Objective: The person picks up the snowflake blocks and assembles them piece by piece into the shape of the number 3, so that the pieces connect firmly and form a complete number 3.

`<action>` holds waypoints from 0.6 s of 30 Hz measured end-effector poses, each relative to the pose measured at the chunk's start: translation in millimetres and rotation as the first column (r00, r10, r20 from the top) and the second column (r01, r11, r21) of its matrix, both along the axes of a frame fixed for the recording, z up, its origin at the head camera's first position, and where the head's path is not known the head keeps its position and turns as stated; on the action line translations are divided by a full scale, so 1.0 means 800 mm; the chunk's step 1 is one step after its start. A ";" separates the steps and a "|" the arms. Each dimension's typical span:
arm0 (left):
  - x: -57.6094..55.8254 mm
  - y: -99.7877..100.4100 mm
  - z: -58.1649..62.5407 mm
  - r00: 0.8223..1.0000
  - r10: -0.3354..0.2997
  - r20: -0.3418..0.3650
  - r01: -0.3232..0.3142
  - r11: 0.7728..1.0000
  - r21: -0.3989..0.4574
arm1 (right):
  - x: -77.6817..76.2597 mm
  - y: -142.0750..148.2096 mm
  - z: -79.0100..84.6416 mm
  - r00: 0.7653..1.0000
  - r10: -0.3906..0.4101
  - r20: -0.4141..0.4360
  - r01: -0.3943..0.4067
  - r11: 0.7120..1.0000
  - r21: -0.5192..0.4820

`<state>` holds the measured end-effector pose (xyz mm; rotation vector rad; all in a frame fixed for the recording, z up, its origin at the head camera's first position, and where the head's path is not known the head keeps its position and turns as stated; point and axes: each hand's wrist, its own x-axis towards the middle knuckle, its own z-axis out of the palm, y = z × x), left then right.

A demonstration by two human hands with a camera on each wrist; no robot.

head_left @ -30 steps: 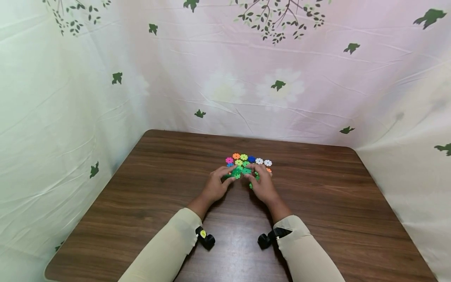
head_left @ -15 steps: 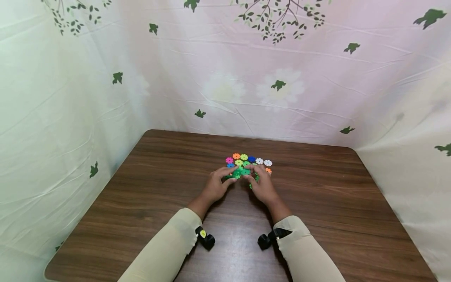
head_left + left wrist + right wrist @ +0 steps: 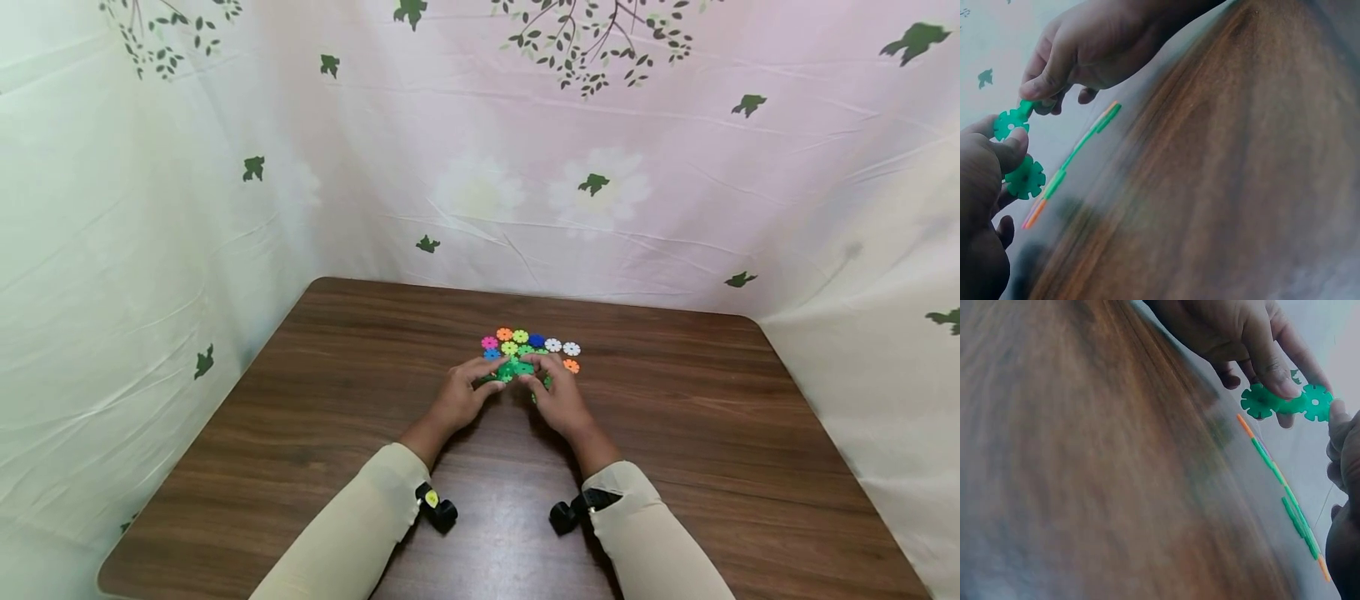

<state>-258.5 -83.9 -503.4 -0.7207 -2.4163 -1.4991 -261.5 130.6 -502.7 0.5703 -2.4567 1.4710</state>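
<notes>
Between the two hands is a small chain of joined green flower-shaped plastic discs (image 3: 1257, 401), notched around the rim. My left hand (image 3: 459, 393) pinches the chain between thumb and fingers. With thumb and fingertips, my right hand (image 3: 561, 402) pinches the green disc (image 3: 1316, 404) at the other end. In the left wrist view, another green disc (image 3: 1025, 179) shows below the left thumb. The chain is held above the table, and fingers hide some of the joints between its discs.
Just beyond the hands, loose discs lie flat on the brown wooden table (image 3: 675, 433): a pink disc (image 3: 489, 342), a dark blue disc (image 3: 536, 340), a white disc (image 3: 572, 348), an orange disc (image 3: 572, 366) and several others. A patterned cloth (image 3: 480, 150) hangs behind the table.
Both hands stay in nearly the same place, with the green discs between them. The head view has shifted very slightly.
</notes>
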 end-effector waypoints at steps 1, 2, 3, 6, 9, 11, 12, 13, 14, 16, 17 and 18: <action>0.000 0.000 0.000 1.000 -0.001 0.002 0.001 1.000 0.002 | 0.001 0.000 0.000 1.000 0.002 0.000 -0.002 1.000 -0.005; 0.001 0.001 0.000 1.000 -0.001 0.002 0.001 1.000 0.002 | 0.002 0.000 0.001 1.000 0.005 0.002 -0.005 1.000 -0.011; 0.001 0.001 -0.001 1.000 -0.001 0.003 0.001 1.000 0.002 | 0.003 0.000 0.001 1.000 0.007 0.003 -0.007 1.000 -0.015; 0.000 0.002 -0.002 1.000 0.000 0.002 0.000 1.000 0.000 | 0.004 0.000 0.002 1.000 0.008 0.003 -0.007 1.000 -0.026; 0.000 0.002 -0.002 1.000 0.001 0.010 -0.001 1.000 0.000 | 0.006 -0.001 0.002 1.000 0.002 0.006 -0.002 1.000 -0.025; 0.000 0.002 -0.002 1.000 0.000 0.019 0.000 1.000 0.003 | 0.006 -0.001 0.002 1.000 -0.003 0.008 0.003 1.000 -0.023; 0.000 0.003 -0.002 1.000 0.000 0.022 0.000 1.000 0.004 | 0.007 -0.001 0.002 1.000 -0.004 0.007 0.005 1.000 -0.021; 0.000 0.003 -0.002 1.000 -0.002 0.025 0.002 1.000 0.007 | 0.007 -0.002 0.002 1.000 -0.006 0.011 0.006 1.000 -0.021; 0.000 0.003 -0.002 1.000 -0.002 0.032 0.002 1.000 0.005 | 0.007 -0.002 0.002 1.000 -0.005 0.014 0.005 1.000 -0.021; 0.000 0.002 -0.002 1.000 -0.003 0.031 0.003 1.000 -0.002 | 0.007 -0.003 0.003 1.000 -0.003 0.026 0.004 1.000 -0.021; 0.000 0.002 -0.002 0.999 -0.003 0.032 0.004 1.000 -0.004 | 0.007 -0.003 0.003 1.000 -0.002 0.031 0.003 1.000 -0.021; 0.000 0.002 -0.002 0.999 -0.004 0.032 0.004 1.000 -0.004 | 0.007 -0.003 0.004 0.999 -0.002 0.036 0.003 1.000 -0.020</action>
